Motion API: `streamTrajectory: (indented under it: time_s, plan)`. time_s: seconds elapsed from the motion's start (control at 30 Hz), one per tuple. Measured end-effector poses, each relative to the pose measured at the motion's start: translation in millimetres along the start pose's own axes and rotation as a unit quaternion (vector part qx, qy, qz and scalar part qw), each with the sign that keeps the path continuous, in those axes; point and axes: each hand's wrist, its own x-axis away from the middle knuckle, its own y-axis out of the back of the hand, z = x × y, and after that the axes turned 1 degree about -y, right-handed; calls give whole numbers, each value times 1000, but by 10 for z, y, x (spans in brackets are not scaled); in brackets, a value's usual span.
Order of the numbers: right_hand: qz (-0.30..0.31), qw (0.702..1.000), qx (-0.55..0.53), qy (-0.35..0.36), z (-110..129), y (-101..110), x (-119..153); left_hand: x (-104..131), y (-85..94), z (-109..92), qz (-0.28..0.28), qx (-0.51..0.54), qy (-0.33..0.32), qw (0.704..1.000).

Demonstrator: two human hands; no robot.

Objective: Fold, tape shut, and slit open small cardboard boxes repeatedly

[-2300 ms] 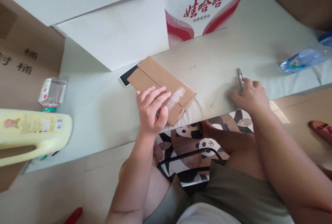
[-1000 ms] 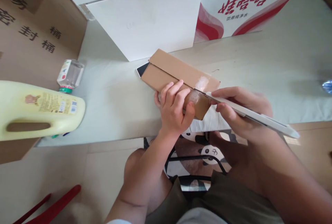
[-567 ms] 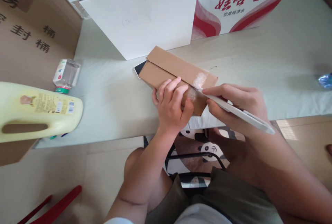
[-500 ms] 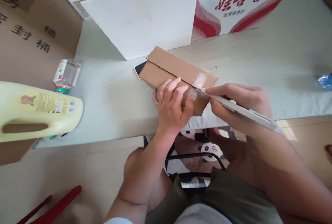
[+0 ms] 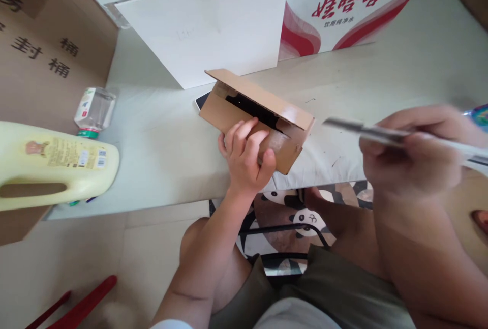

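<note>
A small brown cardboard box (image 5: 224, 110) lies slantwise near the table's front edge. One long flap (image 5: 263, 96) is lifted, and a dark gap shows under it. Clear tape sits on the box's right part. My left hand (image 5: 247, 156) grips the near side, fingers curled over its top edge. To the right, away from the box, my right hand (image 5: 414, 151) is closed around a white utility knife (image 5: 385, 135) with its blade end pointing left; motion blurs both. The corner of a dark-screened device with a white rim, perhaps a phone (image 5: 201, 100), shows behind the box.
White cartons (image 5: 213, 29) stand at the back, one with red lettering (image 5: 351, 13). A large brown carton (image 5: 46, 75), a clear bottle (image 5: 95, 109) and a yellow jug (image 5: 68, 161) are at left. A shiny bluish object (image 5: 480, 115) lies far right.
My right hand has pulled the knife away from the box to the right. The box's flap has risen, opening a gap. My left hand stays on the box.
</note>
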Motion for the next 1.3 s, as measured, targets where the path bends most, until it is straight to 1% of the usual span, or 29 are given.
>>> streamTrajectory:
  time_s: [0.03,0.07,0.1,0.13,0.17,0.2,0.23,0.27,0.33,0.37,0.4,0.47,0.5,0.53,0.57,0.6,0.63,0.7,0.73,0.77,0.83,0.9,0.97,1.03,1.07,1.13,1.17,1.23,1.3]
  plan:
    - [-50,998,-29,12,-93,-13,-17,15,8,46,-8,9,-9,1000]
    - [-79,996,-28,26,-199,-25,-34,31,22,101,-11,19,-18,1000]
    - [-83,996,15,29,-313,-32,-48,50,43,166,-13,33,-27,999]
    - [-61,994,86,22,-428,-32,-56,72,69,238,-11,51,-35,998]
    - [-23,985,173,5,-539,-26,-59,98,99,314,-4,74,-37,997]
    - [29,965,261,-18,-640,-15,-56,127,130,392,3,100,-30,995]
    - [85,938,333,-42,-729,-1,-48,158,162,465,7,131,-13,991]
    - [138,911,383,-69,-804,14,-39,190,194,531,6,168,14,986]
    - [214,866,436,-117,-912,42,-20,242,254,625,-17,255,105,961]
    - [240,849,452,-131,-948,54,-11,256,285,651,-40,306,167,936]
    - [260,835,465,-137,-973,64,-2,259,316,663,-71,353,235,903]
    - [266,823,484,-131,-1006,76,21,231,380,661,-115,413,364,827]
    - [258,825,489,-117,-1017,74,38,205,412,655,-124,425,416,795]
    - [252,831,486,-97,-1026,65,60,175,442,651,-118,426,453,774]
    - [253,840,475,-72,-1033,46,86,146,470,651,-106,420,477,765]
    - [267,848,456,-46,-1037,17,116,119,494,655,-93,409,484,768]
    - [293,853,430,-21,-1036,-21,147,98,516,663,-83,397,478,779]
    - [366,854,369,12,-1017,-122,206,72,556,684,-90,376,453,803]
    - [394,854,339,21,-996,-179,230,66,578,695,-101,373,445,808]
    - [410,857,309,29,-969,-235,249,63,602,704,-114,377,444,805]
    - [415,876,241,42,-902,-333,272,59,657,716,-118,398,462,784]
    - [402,899,170,39,-837,-401,286,55,712,722,-99,427,484,757]
    - [388,914,117,3,-794,-437,301,55,752,730,-72,450,499,737]
    - [369,923,96,-44,-776,-454,319,65,764,748,-59,455,513,726]
    - [356,928,96,-57,-771,-459,327,73,759,760,-57,451,518,725]
    - [322,940,101,-58,-754,-467,335,91,737,789,-61,437,518,732]
    - [300,946,108,-55,-738,-470,336,99,724,804,-64,427,512,742]
    - [251,958,129,-57,-690,-471,337,109,705,832,-69,387,493,776]
    - [212,963,143,-83,-636,-461,343,111,701,852,-67,325,477,814]
